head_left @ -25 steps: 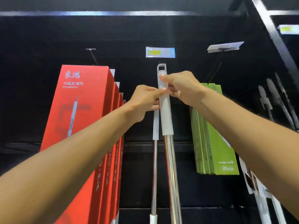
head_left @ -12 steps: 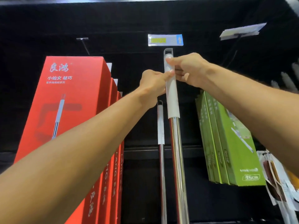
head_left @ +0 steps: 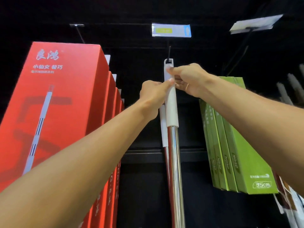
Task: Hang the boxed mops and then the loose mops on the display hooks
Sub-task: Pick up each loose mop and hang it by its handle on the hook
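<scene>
Reaching up from the bottom corners, both bare forearms converge on one loose mop, gripped high on its white plastic sleeve so the hanging loop at its tip can be steered precisely. The left hand pinches the sleeve from nine o'clock, thumb tip pressed on its front; the right hand, ring on one finger, pinches just above from three o'clock, thumb close under the loop. Two high grips likely keep the long chrome pole from swinging while the small loop is aimed. That loop now sits over the black display hook, whose wire rises toward twelve o'clock to a price tag; whether the mop's weight rests on the hook I cannot tell.

A second loose mop hangs just behind, mostly hidden. At nine o'clock the red mop boxes hang in a row, and at three o'clock the green boxes, so the boxed stage looks done.

Half a second ago the loop stood just below the price tag, free of the wire; now it rings the hook, and both hands have kept their grips.
</scene>
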